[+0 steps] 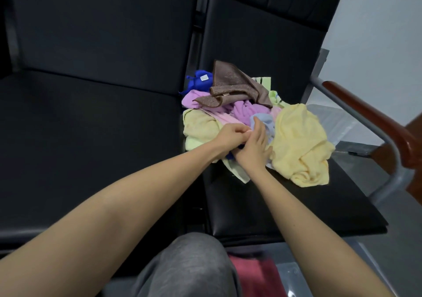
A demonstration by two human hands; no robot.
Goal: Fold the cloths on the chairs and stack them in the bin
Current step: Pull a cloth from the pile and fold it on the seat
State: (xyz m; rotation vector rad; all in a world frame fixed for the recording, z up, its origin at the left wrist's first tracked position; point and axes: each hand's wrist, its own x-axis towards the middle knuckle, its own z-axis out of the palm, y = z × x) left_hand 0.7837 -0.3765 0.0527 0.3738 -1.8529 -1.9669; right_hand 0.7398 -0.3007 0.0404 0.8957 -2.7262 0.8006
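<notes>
A heap of crumpled cloths lies on the right black chair seat: a brown cloth on top, a blue one behind, purple, pale green, light blue and a large yellow cloth at the right. My left hand pinches a pink cloth edge in the middle of the heap. My right hand is right beside it, fingers curled into the same spot by the light blue cloth; what it holds is hidden. A clear bin by my knee holds a red cloth.
The left black chair seat is bare. A metal armrest with a reddish wooden top runs along the right chair. A clear plastic sheet lies behind the yellow cloth. My grey-trousered knee is at the bottom.
</notes>
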